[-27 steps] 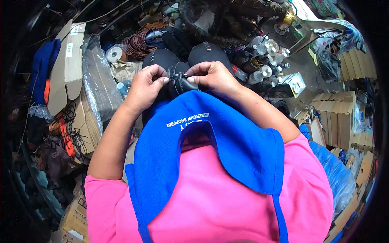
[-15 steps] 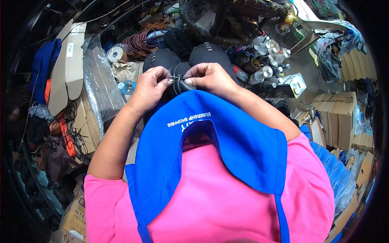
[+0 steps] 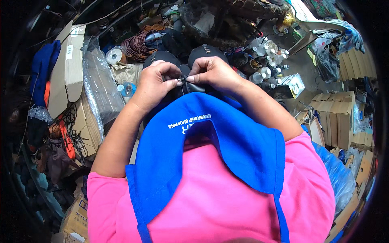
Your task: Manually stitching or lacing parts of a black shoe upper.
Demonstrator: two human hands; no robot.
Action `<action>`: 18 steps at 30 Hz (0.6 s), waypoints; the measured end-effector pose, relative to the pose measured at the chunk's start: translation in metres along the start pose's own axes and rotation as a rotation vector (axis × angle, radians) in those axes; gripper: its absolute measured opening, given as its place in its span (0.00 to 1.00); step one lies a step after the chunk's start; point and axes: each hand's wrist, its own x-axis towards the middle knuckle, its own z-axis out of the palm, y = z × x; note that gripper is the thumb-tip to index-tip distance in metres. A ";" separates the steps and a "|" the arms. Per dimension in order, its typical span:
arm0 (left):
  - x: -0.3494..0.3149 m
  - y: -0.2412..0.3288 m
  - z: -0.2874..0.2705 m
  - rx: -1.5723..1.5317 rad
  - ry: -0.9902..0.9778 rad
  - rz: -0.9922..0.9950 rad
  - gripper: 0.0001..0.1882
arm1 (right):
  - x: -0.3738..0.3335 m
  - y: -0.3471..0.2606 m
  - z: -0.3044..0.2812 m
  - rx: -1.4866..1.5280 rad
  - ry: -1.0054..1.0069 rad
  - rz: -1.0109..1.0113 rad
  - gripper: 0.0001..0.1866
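Between my knees stands a small black piece, leather-like (image 3: 196, 88), smooth and slightly shiny, much of it hidden by my hands. My left hand (image 3: 155, 83) is closed in a pinch, thumb against forefinger, on a thin needle-like metal piece (image 3: 180, 79) that points at the black piece. Opposite it, my right hand (image 3: 211, 74) pinches the top edge of the black piece, its fingertips almost meeting those of the left. Any thread is too fine to make out.
My dark-clothed knees (image 3: 206, 51) and blue apron (image 3: 227, 133) frame the work. Left are a thread spool (image 3: 115, 55), coiled brown cord (image 3: 139, 45) and plastic-wrapped cardboard (image 3: 101, 81). Right stand several bottles (image 3: 265, 73), a tin (image 3: 292, 86) and stacked cardboard (image 3: 334, 117).
Both hands have drawn closer together over the black piece. The left has moved slightly right with the needle-like piece; my right hand has turned and covers more of the work.
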 end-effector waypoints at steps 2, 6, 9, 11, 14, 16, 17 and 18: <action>0.000 -0.004 0.000 -0.045 0.028 0.125 0.08 | -0.003 0.000 0.000 0.029 0.002 0.008 0.06; -0.001 -0.006 0.000 -0.101 -0.019 0.068 0.07 | -0.011 0.000 -0.002 0.146 -0.007 0.034 0.06; -0.005 -0.007 0.000 -0.075 -0.005 0.054 0.06 | -0.016 0.003 -0.010 0.143 0.026 0.041 0.06; -0.008 -0.008 -0.002 -0.109 0.013 0.043 0.06 | -0.021 0.005 -0.025 0.163 0.032 0.031 0.07; -0.012 0.007 -0.003 -0.173 0.050 0.036 0.06 | -0.022 0.013 -0.031 0.155 0.017 0.007 0.06; -0.012 0.013 -0.009 -0.200 0.078 0.036 0.07 | -0.022 0.013 -0.029 0.144 0.015 0.003 0.06; -0.012 0.011 -0.015 -0.123 0.098 0.068 0.07 | -0.022 0.014 -0.028 0.058 0.022 -0.061 0.06; -0.012 0.010 -0.019 -0.046 0.119 0.097 0.08 | -0.022 0.013 -0.025 -0.027 0.026 -0.125 0.07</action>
